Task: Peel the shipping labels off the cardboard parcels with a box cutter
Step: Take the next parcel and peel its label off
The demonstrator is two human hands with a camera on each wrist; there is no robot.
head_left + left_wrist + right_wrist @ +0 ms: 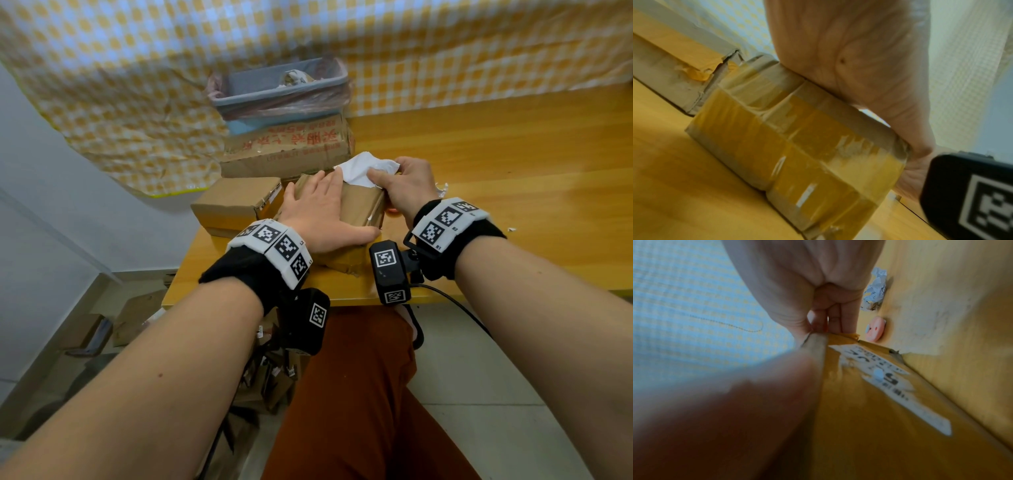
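shipping label (364,169), crumpled white paper, was pinched in your right hand (404,186) fingers above the taped cardboard parcel (359,209) on the wooden desk (513,178); your left hand (318,212) pressed flat, fingers straight.

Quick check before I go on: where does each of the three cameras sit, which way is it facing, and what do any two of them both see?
Head: worn on the head, looking forward and down at the taped parcel on the wooden table; both forearms, left hand pressing flat, right hand gripping the white label.
Left wrist: under the left wrist, looking along the left hand at the parcel's taped side.
Right wrist: under the right wrist, looking along the right hand down the parcel's side, with a label remnant.
Shared: all three show the taped parcel and the table.
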